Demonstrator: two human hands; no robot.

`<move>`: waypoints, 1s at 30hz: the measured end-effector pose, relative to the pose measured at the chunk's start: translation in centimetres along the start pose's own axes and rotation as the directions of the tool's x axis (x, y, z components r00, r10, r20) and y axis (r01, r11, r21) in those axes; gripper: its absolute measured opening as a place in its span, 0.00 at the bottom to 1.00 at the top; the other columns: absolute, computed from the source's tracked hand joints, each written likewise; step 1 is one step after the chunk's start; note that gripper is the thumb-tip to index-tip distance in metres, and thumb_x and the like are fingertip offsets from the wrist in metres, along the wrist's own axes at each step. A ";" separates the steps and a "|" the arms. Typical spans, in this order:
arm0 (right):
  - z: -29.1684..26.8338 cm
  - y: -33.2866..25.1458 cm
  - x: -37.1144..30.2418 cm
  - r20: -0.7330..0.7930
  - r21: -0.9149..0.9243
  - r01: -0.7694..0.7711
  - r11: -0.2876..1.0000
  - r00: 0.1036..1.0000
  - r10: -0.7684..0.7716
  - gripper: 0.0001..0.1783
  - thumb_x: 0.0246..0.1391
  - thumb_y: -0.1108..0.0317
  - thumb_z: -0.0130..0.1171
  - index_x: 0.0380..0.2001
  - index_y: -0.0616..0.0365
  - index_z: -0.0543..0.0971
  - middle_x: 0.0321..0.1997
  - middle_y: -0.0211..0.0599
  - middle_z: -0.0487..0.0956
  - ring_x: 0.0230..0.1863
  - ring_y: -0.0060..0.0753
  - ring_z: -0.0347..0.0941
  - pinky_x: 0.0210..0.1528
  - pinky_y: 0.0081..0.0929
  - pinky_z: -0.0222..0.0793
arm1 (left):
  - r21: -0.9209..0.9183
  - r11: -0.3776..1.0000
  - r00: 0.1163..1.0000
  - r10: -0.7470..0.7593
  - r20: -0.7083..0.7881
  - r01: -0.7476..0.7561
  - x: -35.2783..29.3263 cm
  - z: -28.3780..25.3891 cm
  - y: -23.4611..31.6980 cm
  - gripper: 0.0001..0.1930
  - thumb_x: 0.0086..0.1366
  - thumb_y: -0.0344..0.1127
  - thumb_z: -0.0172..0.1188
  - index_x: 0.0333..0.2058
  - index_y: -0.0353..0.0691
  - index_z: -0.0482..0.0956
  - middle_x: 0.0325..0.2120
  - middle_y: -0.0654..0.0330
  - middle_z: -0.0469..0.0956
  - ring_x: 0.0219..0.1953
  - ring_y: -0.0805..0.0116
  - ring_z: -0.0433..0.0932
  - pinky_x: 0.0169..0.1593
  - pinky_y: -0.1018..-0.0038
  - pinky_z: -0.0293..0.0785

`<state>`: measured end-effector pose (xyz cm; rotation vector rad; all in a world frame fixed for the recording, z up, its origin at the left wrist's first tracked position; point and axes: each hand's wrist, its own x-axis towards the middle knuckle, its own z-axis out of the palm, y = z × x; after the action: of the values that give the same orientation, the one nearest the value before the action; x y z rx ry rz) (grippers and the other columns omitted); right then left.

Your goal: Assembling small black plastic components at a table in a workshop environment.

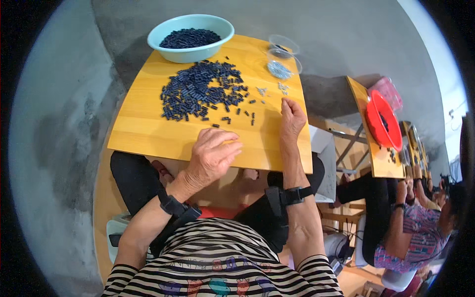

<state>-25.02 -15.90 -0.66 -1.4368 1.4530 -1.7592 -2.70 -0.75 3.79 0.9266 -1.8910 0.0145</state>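
A spread heap of small black cylindrical pieces (pixel 198 91) covers the middle of the yellow wooden table (pixel 143 131). Over the near edge of the table my left hand (pixel 215 151) is held with its fingers curled inward; whatever lies within them is hidden. On the table's right side my right hand (pixel 293 118) is closed in a pinch, and I cannot make out anything in it. Just beyond the right hand lie a few small silvery parts (pixel 282 88), with more of them (pixel 261 91) a little to the left. Some loose black pieces (pixel 253 119) lie between the two hands.
A pale blue basin (pixel 225 37) filled with black pieces stands at the far left. Clear plastic tubs (pixel 297 64) at the far right hold silvery parts and some black ones. Farther right, another person (pixel 410 232) sits at a table with a red basin (pixel 383 119).
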 end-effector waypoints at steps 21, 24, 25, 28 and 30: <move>3.5 -9.3 0.6 0.065 -0.010 0.377 0.926 0.924 -0.376 0.03 0.49 0.76 0.64 0.29 0.61 0.81 0.23 0.39 0.76 0.25 0.35 0.71 0.29 0.29 0.66 | -0.510 0.759 0.882 -0.179 0.436 0.406 1.2 1.5 12.8 0.22 0.48 0.32 0.73 0.43 0.38 0.79 0.30 0.58 0.76 0.36 0.64 0.78 0.41 0.71 0.74; 3.2 -10.4 0.4 0.098 -0.045 0.487 0.872 0.871 -0.481 0.02 0.50 0.77 0.64 0.29 0.61 0.81 0.23 0.39 0.75 0.24 0.36 0.71 0.29 0.30 0.67 | -0.496 0.743 0.847 -0.178 0.501 0.449 0.8 1.7 12.2 0.21 0.48 0.32 0.73 0.42 0.38 0.80 0.31 0.58 0.77 0.36 0.63 0.78 0.41 0.71 0.75; 3.0 -10.7 0.3 0.124 -0.057 0.487 0.872 0.870 -0.478 0.02 0.50 0.77 0.64 0.29 0.62 0.81 0.24 0.39 0.76 0.25 0.36 0.72 0.30 0.31 0.67 | -0.519 0.722 0.847 -0.175 0.502 0.457 0.8 1.9 12.0 0.20 0.49 0.33 0.73 0.42 0.38 0.81 0.32 0.59 0.79 0.36 0.66 0.78 0.42 0.72 0.75; 3.0 -11.4 0.0 0.150 -0.035 0.487 0.873 0.866 -0.477 0.02 0.50 0.77 0.64 0.30 0.62 0.81 0.25 0.40 0.77 0.27 0.37 0.74 0.31 0.31 0.69 | -0.599 0.588 0.809 -0.175 0.562 0.543 1.2 1.7 12.1 0.18 0.50 0.34 0.73 0.40 0.36 0.82 0.30 0.60 0.81 0.37 0.71 0.78 0.42 0.72 0.75; 2.8 -11.9 -0.4 0.168 -0.045 0.505 0.862 0.854 -0.492 0.03 0.50 0.78 0.63 0.30 0.62 0.81 0.26 0.40 0.78 0.29 0.38 0.76 0.32 0.30 0.70 | -0.613 0.526 0.773 -0.148 0.617 0.590 2.2 1.1 12.2 0.17 0.51 0.35 0.73 0.39 0.35 0.83 0.28 0.61 0.81 0.35 0.72 0.78 0.41 0.74 0.74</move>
<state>-19.23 -12.61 9.58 -2.0948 1.1535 -1.8323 -11.36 6.17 9.41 0.7104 -1.7752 -1.3778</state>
